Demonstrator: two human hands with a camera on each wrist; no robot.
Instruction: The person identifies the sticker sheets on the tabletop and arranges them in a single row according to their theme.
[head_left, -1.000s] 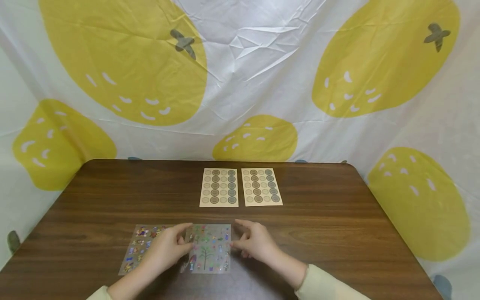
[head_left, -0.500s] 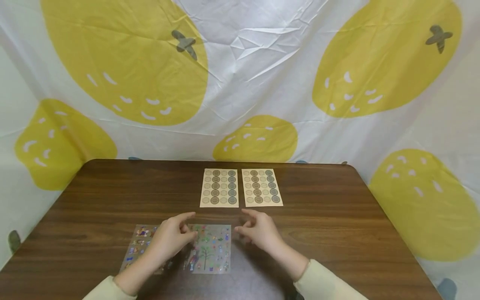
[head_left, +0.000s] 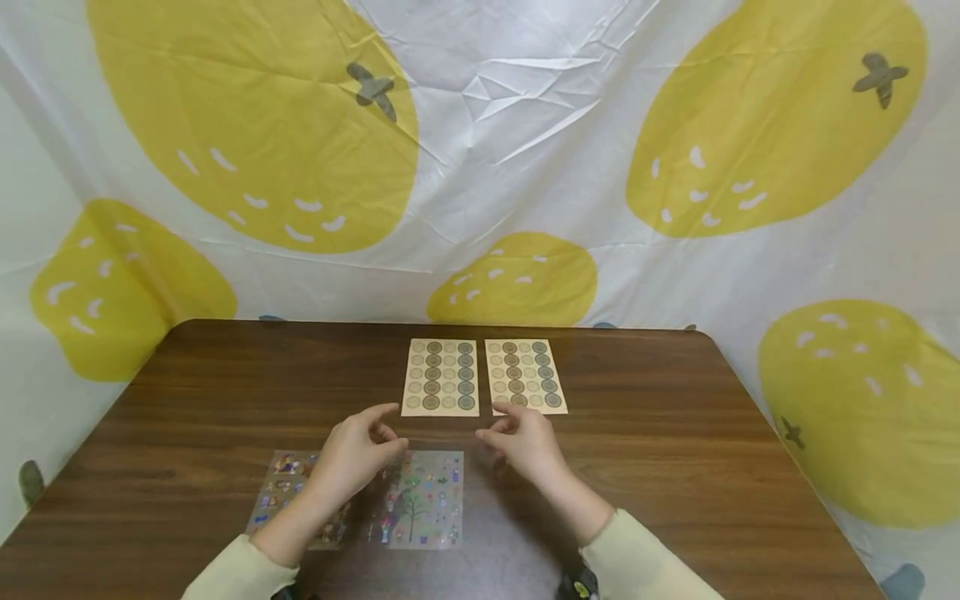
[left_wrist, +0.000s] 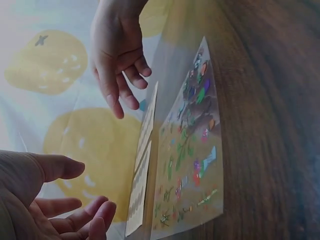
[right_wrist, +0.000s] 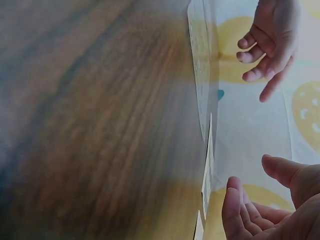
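A clear sticker sheet (head_left: pixel 435 500) printed with a tree and small colourful figures lies flat near the front of the table. My left hand (head_left: pixel 354 450) hovers over its left side, fingers loosely bent, holding nothing. Beyond its right edge my right hand (head_left: pixel 527 442) hangs in the air, likewise without anything in its grasp. A second clear sticker sheet (head_left: pixel 281 479), with bright character pictures, lies to the left, partly hidden under my left forearm. In the left wrist view, the tree sheet (left_wrist: pixel 192 150) is apart from both hands.
Two cream sheets of round stickers, the left one (head_left: pixel 441 379) and the right one (head_left: pixel 525 367), lie side by side farther back. The brown wooden table (head_left: pixel 660 467) ends at a white curtain (head_left: pixel 510 167) with yellow fruit prints.
Both hands have moved off the side edges of the tree sheet, upward and forward toward the cream sheets. The sheets stay in place on the table.
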